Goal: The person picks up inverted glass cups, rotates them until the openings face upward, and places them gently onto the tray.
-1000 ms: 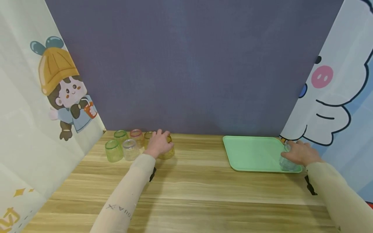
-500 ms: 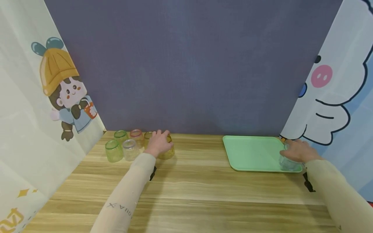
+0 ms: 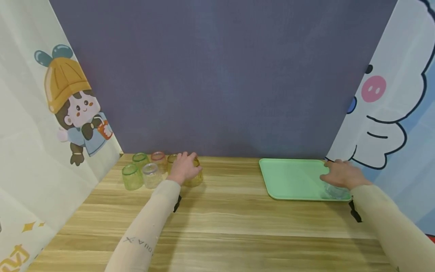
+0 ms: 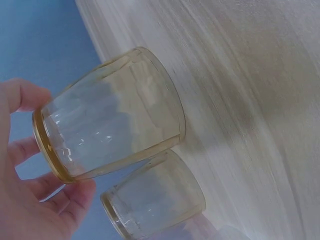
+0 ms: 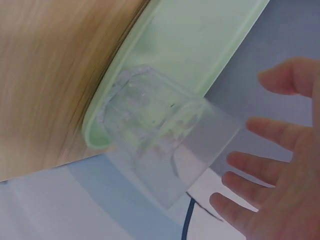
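Since a second ago your right hand (image 3: 341, 175) has let go of the clear ribbed glass tumbler (image 3: 334, 192) and lifted just above it, while your left hand (image 3: 185, 168) has stayed put.

Starting at the left of the wooden bench (image 3: 217, 223), a cluster of small tinted glass tumblers (image 3: 144, 172) stands upside down near the back wall: green, clear and pink ones. Just beside them your left hand grips the amber glass tumbler (image 4: 112, 117), fingers (image 4: 25, 95) curled round its rim end; a second amber tumbler (image 4: 155, 200) sits right against it.

Further right, the pale green plastic tray (image 3: 292, 177) lies flat on the bench. The clear tumbler stands at its near right corner, and your right hand's fingers (image 5: 260, 167) are spread and straight, holding nothing.

These tumblers look light, rigid and smooth, so probably slippery and breakable if knocked together. Take each round the side wall with thumb opposite fingers, and lift the amber one straight away from its neighbour.
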Demonstrator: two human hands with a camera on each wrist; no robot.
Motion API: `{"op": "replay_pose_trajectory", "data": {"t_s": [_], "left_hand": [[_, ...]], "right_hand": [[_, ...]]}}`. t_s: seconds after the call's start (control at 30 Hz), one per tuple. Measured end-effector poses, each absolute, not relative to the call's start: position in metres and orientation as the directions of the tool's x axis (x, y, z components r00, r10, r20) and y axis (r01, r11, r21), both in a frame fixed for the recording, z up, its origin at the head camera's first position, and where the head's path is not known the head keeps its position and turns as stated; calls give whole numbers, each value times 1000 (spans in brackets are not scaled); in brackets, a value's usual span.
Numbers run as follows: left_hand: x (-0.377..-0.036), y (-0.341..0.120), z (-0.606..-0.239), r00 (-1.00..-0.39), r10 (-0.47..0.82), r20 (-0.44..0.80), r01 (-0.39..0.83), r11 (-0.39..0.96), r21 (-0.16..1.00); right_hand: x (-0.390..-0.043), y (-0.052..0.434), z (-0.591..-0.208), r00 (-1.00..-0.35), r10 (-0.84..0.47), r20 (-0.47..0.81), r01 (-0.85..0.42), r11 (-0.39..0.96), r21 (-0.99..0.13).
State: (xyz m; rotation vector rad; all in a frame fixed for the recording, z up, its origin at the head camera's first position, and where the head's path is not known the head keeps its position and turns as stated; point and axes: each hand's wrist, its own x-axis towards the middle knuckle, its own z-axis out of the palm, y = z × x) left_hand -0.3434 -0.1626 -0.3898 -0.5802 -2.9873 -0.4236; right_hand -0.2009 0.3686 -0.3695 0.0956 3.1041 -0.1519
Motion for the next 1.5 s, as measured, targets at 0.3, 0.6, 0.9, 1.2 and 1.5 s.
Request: {"op": "replay_pose_trajectory", "data": {"t_s": [0.3,0.6,0.9,1.2,1.5], "left_hand": [[-340,-162,-391,-922,361,138,386,877,286],[-336,-161,-390,-913,365,183,405,864,300],[-330,-162,-390,-908,360,217,415,845,337],[-321,-167,-387,-897,371,239,437,821,367],[-309,-165,-384,-888,398,228,457,816,354]], "right_hand": [[-207,345,-367,-1000,6,5,5,993,-118],[-210,330,-370,-999,-39,22,-42,988,-146],[-209,316,-374,-996,-67,61,-78,979,-190],[-207,291,-384,-972,-165,167,-208,934,-290],[-206,276,-398,-965,-170,199,-235,897,-373]]}}
